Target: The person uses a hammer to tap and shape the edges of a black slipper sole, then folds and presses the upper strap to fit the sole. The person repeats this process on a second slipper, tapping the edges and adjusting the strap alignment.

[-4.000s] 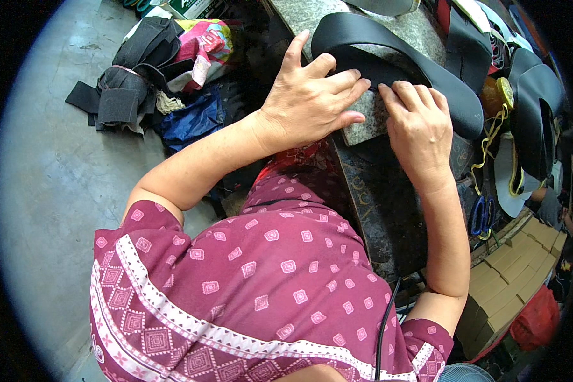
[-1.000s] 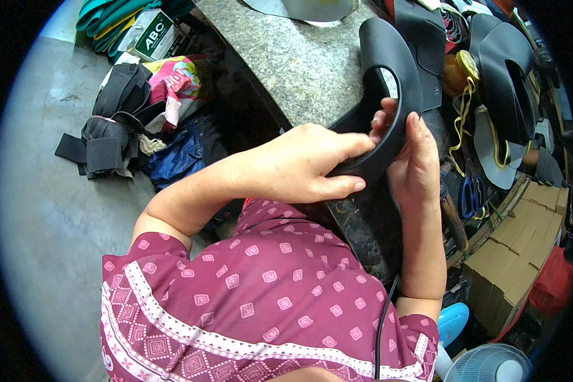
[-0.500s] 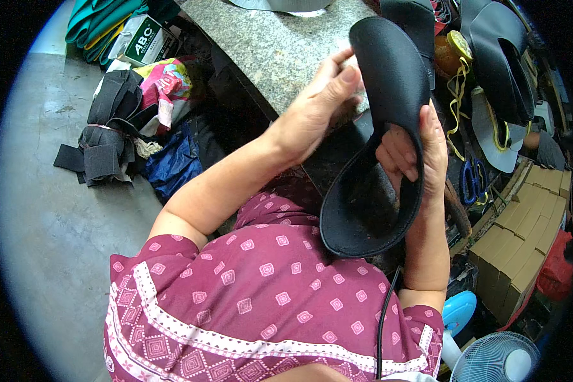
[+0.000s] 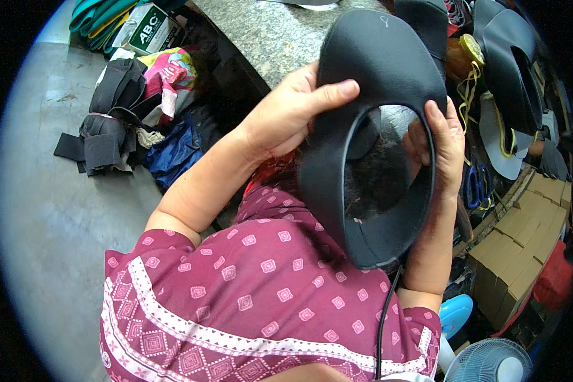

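Observation:
Both hands hold up a black shoe upper (image 4: 388,63), smooth on the side facing me, with a wide oval opening lower down. My left hand (image 4: 296,108) grips its left edge, thumb lying on the top surface and the other fingers hidden behind. At the right rim of the opening, my right hand (image 4: 444,143) pinches the edge; some of its fingertips show through the hole. A small pale mark sits near the upper's top end.
A speckled stone slab (image 4: 261,32) lies ahead. More black uppers (image 4: 506,70) are stacked at right, near blue-handled scissors (image 4: 476,186), a cardboard box (image 4: 522,235) and a fan (image 4: 493,364). To the left are a tied bundle of black strips (image 4: 108,137) and a blue bag (image 4: 175,156).
The upper has been turned over, from its matt, curved inside to its smooth outer face. My left hand has moved from beside it to gripping its left edge; my right hand keeps hold.

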### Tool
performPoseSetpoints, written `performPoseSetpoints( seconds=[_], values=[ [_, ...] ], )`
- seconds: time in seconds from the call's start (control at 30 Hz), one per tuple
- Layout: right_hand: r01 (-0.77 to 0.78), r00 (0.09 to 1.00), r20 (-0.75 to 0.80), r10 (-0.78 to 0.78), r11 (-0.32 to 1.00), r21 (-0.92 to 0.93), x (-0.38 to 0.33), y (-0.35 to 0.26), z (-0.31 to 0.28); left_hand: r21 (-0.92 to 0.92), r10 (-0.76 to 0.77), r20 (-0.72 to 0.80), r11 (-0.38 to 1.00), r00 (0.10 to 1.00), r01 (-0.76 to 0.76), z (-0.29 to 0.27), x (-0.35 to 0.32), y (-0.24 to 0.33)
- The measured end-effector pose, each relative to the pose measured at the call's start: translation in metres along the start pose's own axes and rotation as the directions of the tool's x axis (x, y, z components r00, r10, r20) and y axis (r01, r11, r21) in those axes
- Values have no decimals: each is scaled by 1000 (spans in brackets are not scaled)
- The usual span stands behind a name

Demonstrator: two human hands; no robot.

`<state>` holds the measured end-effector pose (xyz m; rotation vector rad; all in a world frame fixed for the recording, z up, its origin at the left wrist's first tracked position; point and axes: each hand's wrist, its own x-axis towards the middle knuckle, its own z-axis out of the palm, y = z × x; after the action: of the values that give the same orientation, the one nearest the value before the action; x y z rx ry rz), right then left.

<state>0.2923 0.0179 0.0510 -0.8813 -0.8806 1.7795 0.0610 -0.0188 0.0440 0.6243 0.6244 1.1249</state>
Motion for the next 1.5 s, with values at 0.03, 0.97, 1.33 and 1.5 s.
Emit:
performPoseSetpoints(
  seconds=[0.03, 0.97, 1.33, 1.5],
  values=[
    [-24, 999, -28, 24, 999, -24, 0, -1, 0, 98, 40, -83, 995, 996, -31, 1, 1, 2],
    [764, 474, 874, -103, -445, -467, 55, -31, 3, 750, -119, 625, -179, 771, -636, -54, 8, 73],
    [703, 168, 950, -264, -643, -303, 90, -48, 51, 845, 270, 406, -475, 873, -246, -41, 20, 58],
    [701, 149, 968, -201, -669, -247, 105, -40, 48, 674, 313, 581, -703, 752, -228, -37, 18, 63]
  ],
)
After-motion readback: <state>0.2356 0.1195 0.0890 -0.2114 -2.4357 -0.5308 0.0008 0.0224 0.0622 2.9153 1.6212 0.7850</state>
